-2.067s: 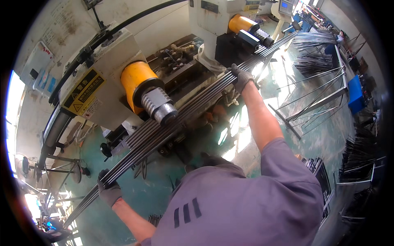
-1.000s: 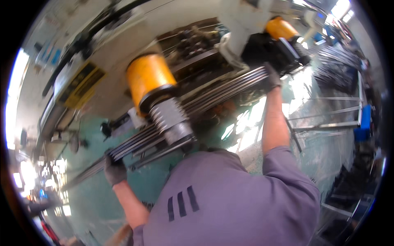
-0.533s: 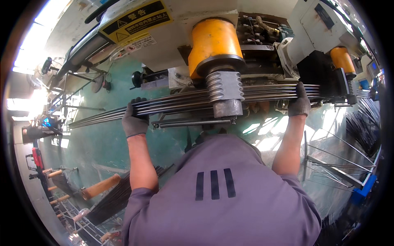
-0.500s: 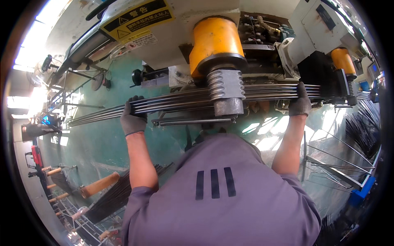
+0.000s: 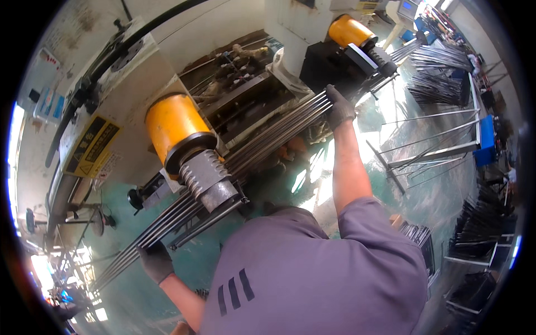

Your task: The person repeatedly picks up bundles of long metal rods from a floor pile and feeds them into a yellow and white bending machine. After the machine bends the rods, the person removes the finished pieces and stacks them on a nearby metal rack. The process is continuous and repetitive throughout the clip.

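Several thin metal rods (image 5: 273, 134) lie side by side as a bundle, running slantwise past the machine from lower left to upper right. My left hand (image 5: 155, 262), in a dark grey work glove, is closed around the rods at the lower left; its fingertips are partly hidden. Farther along, my gloved right hand (image 5: 339, 108) grips the same bundle close to a black machine block (image 5: 330, 68). Between my hands the rods pass behind a ribbed metal tool head (image 5: 206, 177) under an orange cylinder (image 5: 177, 129). A short bar (image 5: 205, 223) sits just below the tool head.
A second orange cylinder (image 5: 352, 31) stands at the upper right. Dark rods lie stacked (image 5: 441, 75) on the right, beside a metal rack (image 5: 435, 154) with a blue end piece (image 5: 487, 140). A yellow-and-black warning label (image 5: 92, 146) marks the machine's left side.
The view has swung toward the right, so the machine and rods now slant across it. More of the right-hand racks shows. Both hands still hold the rods.
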`<state>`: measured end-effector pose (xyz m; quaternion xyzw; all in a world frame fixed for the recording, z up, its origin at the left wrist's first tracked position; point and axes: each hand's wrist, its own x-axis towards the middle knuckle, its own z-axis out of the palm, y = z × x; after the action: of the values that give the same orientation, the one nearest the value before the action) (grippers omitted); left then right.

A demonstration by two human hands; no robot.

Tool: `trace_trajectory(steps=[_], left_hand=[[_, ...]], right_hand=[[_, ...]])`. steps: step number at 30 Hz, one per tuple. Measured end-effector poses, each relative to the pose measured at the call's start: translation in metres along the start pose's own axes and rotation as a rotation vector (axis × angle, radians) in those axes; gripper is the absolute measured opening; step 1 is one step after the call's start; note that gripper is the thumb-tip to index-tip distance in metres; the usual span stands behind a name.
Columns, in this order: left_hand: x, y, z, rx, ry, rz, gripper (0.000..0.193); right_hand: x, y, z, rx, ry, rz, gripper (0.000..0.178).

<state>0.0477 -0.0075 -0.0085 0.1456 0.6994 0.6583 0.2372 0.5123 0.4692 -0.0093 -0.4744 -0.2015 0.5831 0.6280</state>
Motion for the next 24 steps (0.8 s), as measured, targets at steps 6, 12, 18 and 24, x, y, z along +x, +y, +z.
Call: trace_trajectory(steps=[6,12,18,24], left_hand=[[-0.012,0.023,-0.004,0.978,0.156,0.184,0.036],[0.014,0.002,-0.009,-0.466,0.053,-0.104,0.046],[0.008,0.002,-0.002,-0.545,-0.191,-0.26,0.048],[0.006,-0.029,-0.048,-1.489,0.0,-0.834,0.05]], right_hand=[[0.007,-0.025,0.006,0.095,0.045,-0.052,0.027],[-0.012,0.006,0.008,-0.291,0.276,-0.062,0.036],[-0.048,-0.005,0.028,-0.407,0.207,-0.124,0.042],[0.095,0.006,-0.071,-0.5,0.246,-0.094,0.055]])
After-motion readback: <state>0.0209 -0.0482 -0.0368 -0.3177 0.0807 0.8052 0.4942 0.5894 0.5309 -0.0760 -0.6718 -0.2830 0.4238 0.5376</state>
